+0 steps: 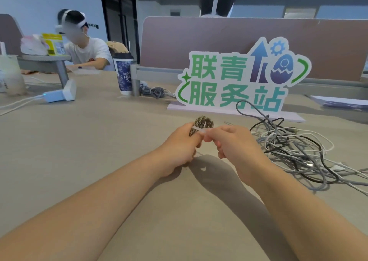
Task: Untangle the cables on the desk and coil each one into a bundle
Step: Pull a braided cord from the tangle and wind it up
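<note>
A braided brown-and-cream cable, coiled into a small bundle, is held just above the desk. My left hand grips the bundle from the left. My right hand pinches a thin white tie strip that lies across the bundle. To the right lies a tangled heap of grey, white and black cables, loose on the desk and apart from both hands.
A white sign with green characters stands behind the bundle before a brown divider. A paper cup and more grey cable sit at the back. A white charger lies left. A person sits far left.
</note>
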The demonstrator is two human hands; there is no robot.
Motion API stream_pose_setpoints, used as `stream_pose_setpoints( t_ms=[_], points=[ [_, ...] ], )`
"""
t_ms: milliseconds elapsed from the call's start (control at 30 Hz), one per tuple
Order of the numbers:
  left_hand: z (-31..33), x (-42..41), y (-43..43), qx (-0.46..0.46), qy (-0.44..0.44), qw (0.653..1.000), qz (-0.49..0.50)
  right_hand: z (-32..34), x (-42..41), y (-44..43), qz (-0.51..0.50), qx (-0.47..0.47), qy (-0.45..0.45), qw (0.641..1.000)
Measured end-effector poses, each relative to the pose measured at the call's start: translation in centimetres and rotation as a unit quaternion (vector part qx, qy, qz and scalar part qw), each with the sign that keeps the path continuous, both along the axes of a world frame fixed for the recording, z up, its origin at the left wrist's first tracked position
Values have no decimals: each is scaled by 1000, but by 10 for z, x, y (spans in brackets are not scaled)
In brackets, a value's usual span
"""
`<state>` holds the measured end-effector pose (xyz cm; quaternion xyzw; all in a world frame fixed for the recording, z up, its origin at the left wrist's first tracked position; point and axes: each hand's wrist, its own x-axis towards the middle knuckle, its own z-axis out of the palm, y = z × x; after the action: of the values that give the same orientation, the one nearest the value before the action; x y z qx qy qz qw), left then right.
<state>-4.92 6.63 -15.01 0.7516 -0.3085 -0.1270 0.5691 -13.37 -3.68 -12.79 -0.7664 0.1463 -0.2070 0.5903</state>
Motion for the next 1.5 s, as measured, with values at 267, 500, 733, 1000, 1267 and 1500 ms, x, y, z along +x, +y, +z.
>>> stream_pose_setpoints(
  t_ms=[267,500,733,1000,1267,1500],
  points=[
    [10,2,6,-172,306,922,-162,-6,7,-15,1,92,-20,996],
    [16,4,8,-193,358,909,-94,-10,7,-7,9,96,-95,991],
    [19,5,10,-219,389,889,-103,-10,3,1,-35,-131,-151,979],
    [18,3,9,-215,372,895,-117,-5,-1,4,-74,-128,-204,968],
    [18,2,10,-211,365,899,-118,-2,-4,8,-60,-106,-208,970],
    [17,1,10,-200,350,909,-106,-4,-4,8,-88,-150,-199,964]
  ],
)
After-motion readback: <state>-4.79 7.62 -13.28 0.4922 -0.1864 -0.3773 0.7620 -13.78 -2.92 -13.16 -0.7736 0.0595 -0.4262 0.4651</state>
